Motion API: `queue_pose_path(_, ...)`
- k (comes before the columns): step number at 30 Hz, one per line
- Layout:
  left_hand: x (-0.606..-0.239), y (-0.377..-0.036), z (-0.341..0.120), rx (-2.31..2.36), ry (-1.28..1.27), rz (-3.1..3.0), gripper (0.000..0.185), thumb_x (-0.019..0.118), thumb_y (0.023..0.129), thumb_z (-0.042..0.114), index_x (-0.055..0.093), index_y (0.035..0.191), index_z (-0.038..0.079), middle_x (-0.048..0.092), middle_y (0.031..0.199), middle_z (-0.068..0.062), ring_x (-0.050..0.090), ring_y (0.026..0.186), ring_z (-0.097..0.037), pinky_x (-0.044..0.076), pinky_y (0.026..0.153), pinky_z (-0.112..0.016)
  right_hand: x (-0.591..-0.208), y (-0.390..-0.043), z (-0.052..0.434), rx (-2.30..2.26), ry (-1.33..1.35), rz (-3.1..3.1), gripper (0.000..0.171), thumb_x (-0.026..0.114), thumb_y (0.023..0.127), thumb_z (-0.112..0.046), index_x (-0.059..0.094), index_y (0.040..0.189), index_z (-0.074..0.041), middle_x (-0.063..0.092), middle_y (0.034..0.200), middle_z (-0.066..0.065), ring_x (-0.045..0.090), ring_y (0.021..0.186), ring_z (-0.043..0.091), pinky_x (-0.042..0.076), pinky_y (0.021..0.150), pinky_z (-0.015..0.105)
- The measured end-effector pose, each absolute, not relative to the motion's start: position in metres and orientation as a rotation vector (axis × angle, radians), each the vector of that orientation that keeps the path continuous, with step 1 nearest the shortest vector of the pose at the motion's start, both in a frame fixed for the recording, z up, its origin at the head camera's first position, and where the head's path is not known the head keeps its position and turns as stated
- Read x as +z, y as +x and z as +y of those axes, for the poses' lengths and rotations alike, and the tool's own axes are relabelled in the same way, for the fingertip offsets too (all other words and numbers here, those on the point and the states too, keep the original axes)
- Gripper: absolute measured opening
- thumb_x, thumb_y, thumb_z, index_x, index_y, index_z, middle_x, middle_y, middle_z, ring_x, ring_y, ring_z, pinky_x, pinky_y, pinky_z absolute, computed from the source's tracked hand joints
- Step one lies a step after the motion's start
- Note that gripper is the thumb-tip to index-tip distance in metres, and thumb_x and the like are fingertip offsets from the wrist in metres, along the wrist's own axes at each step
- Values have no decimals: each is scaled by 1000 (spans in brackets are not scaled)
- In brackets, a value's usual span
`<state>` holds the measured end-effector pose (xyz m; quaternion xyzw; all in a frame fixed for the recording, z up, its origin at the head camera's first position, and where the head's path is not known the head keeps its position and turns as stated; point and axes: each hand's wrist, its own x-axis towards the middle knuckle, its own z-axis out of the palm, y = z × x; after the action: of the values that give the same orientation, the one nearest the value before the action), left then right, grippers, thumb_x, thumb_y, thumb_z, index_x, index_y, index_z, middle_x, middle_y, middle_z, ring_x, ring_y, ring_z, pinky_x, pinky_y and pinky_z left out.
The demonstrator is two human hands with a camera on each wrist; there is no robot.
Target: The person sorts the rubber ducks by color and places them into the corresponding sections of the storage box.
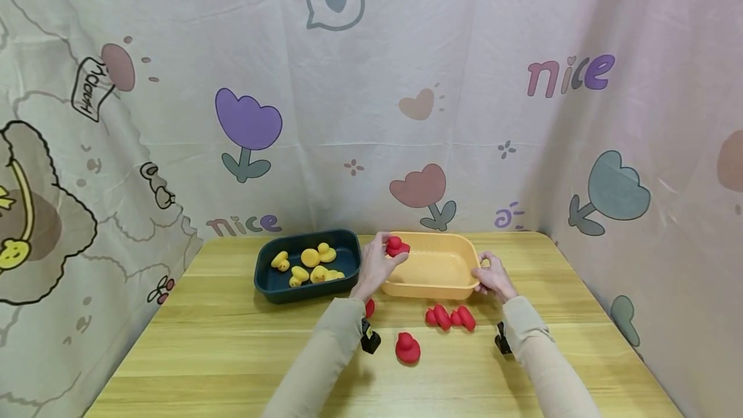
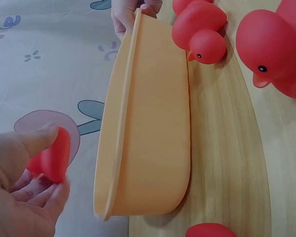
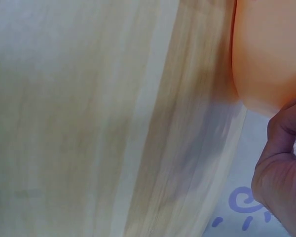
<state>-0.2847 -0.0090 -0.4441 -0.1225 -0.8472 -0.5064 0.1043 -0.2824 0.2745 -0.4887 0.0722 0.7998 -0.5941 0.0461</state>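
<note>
My left hand (image 1: 376, 269) pinches a red rubber duck (image 1: 397, 246) between thumb and fingers, raised over the left end of a yellow-orange plastic tray (image 1: 435, 263). In the left wrist view the held duck (image 2: 56, 155) appears beside the tray's rim, partly covered by the fingers. My right hand (image 1: 493, 274) grips the tray's right end at the rim; the right wrist view shows its bent fingers (image 3: 285, 126) against the tray wall (image 3: 271, 54). Nearer me on the table lie two red ducks side by side (image 1: 438, 317) and a single red duck (image 1: 408, 348).
Left of the yellow-orange tray stands a dark blue tray (image 1: 269, 290) with several yellow rubber ducks (image 1: 310, 257) inside. Another red duck (image 1: 370, 307) is partly hidden by my left wrist. A printed cloth (image 1: 348, 82) hangs behind the wooden table (image 1: 191, 340).
</note>
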Motion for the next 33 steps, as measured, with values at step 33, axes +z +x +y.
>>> queue_pose_path(33,-465,-252,-78,-1350,-547,-2692,42,78,88,12,63,126,2,68,122,-17,64,112,-32,55,103,-52,-491,-285,276,-1804,224,2428,30,46,86,10,37,114,5,55,56,0,46,39,3,38,38,15)
